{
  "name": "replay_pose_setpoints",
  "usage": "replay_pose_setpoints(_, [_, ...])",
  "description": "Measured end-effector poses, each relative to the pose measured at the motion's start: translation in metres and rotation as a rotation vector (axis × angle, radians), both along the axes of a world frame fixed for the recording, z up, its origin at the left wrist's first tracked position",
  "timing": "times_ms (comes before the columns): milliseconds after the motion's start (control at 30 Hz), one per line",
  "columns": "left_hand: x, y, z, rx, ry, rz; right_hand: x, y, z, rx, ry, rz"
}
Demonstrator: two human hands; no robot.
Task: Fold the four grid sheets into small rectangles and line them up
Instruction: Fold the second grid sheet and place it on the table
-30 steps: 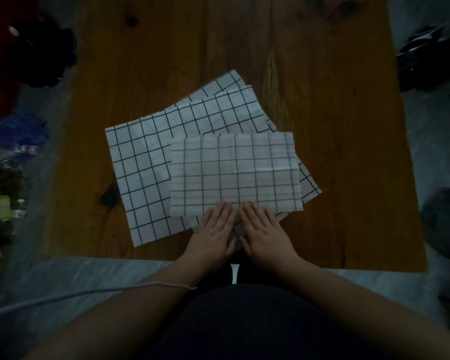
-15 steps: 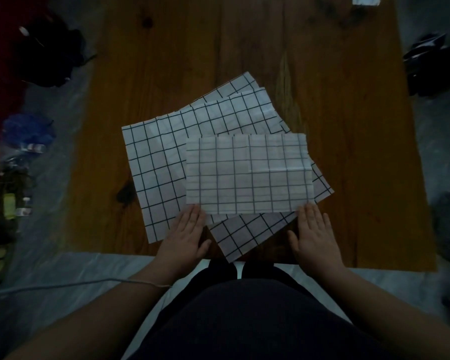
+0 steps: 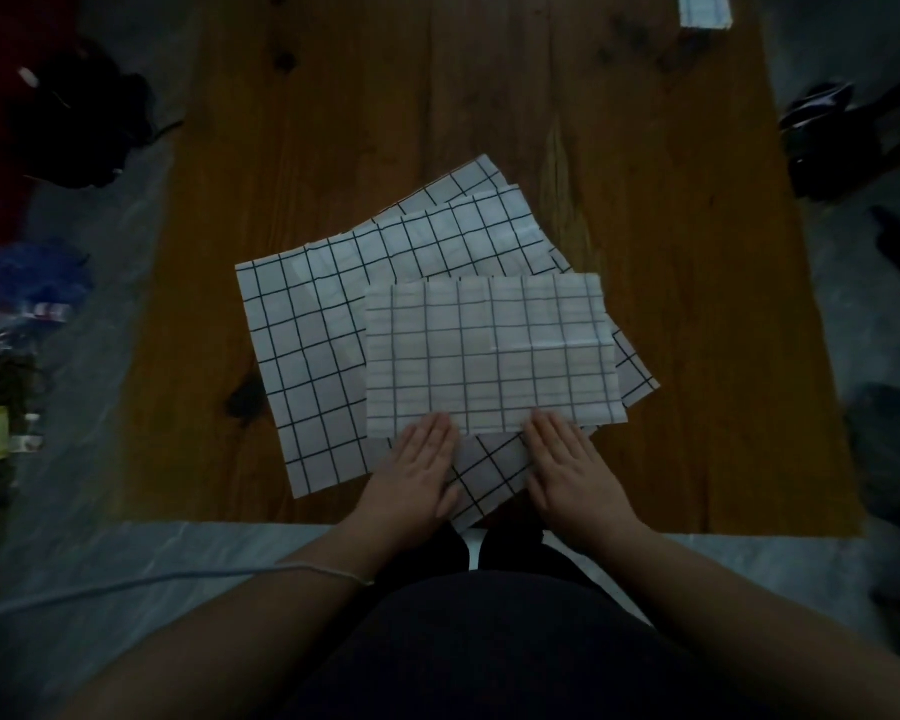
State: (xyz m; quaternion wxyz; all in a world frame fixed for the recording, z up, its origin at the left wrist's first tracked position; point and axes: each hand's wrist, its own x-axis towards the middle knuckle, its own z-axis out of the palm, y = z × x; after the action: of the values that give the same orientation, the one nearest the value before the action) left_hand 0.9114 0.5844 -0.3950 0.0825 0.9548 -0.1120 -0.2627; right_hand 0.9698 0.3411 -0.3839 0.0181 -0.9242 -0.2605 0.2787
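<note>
The left hand and right hand lie flat, fingers straight, at the bottom edge of the half-folded sheet, mid-frame. Next it likely needs another fold.

Wooden table seen from above in dim light. A folded grid sheet lies on a fanned pile of unfolded grid sheets. The left hand and right hand rest flat, fingers straight, at the folded sheet's near edge. A small pale object sits at the far right.
</note>
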Motion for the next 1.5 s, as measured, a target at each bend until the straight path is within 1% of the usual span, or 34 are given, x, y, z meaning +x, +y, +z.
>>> replay_pose_setpoints(133, [-0.019, 0.041, -0.005, 0.002, -0.016, 0.115, -0.001, -0.035, 0.002, -0.051, -0.024, -0.132])
replay_pose_setpoints(233, [-0.022, 0.054, 0.000, 0.022, 0.023, 0.152, 0.000, -0.042, 0.007, -0.020, -0.025, -0.263])
replay_pose_setpoints(333, [-0.016, 0.049, 0.011, 0.031, -0.003, 0.165, 0.008, -0.032, 0.019, 0.139, -0.052, -0.415])
replay_pose_setpoints(433, [0.003, 0.038, 0.020, -0.029, -0.127, 0.176, 0.029, -0.017, 0.032, 0.362, -0.112, -0.628])
replay_pose_setpoints(533, [0.041, 0.024, 0.028, -0.089, -0.224, 0.111, 0.064, -0.005, 0.043, 0.496, -0.041, -0.881])
replay_pose_setpoints(600, [0.071, 0.014, 0.034, -0.107, -0.202, 0.099, 0.090, -0.001, 0.046, 0.519, -0.013, -1.002])
replay_pose_setpoints(733, [0.119, -0.002, 0.029, -0.049, -0.118, 0.139, 0.125, 0.001, 0.042, 0.477, 0.061, -1.083])
replay_pose_setpoints(833, [0.133, -0.009, 0.018, -0.024, 0.012, 0.182, 0.139, 0.000, 0.042, 0.473, 0.137, -1.196])
replay_pose_setpoints(933, [0.134, -0.013, 0.013, -0.010, 0.040, 0.172, 0.150, 0.000, 0.044, 0.492, 0.251, -1.315])
replay_pose_setpoints(1067, [0.131, -0.012, 0.010, -0.001, 0.039, 0.170, 0.161, -0.004, 0.049, 0.445, 0.374, -1.339])
replay_pose_setpoints(1167, [0.131, -0.012, 0.011, -0.021, 0.049, 0.176, 0.168, -0.007, 0.056, 0.403, 0.525, -1.365])
replay_pose_setpoints(1267, [0.130, -0.012, 0.014, -0.037, 0.032, 0.193, 0.169, -0.013, 0.061, 0.405, 0.632, -1.327])
replay_pose_setpoints(1333, [0.127, -0.012, 0.017, -0.067, 0.007, 0.222, 0.166, -0.017, 0.061, 0.445, 0.637, -1.257])
replay_pose_setpoints(1500, [0.104, -0.012, 0.022, -0.124, 0.033, 0.217, 0.155, -0.012, 0.070, 0.579, 0.514, -1.143])
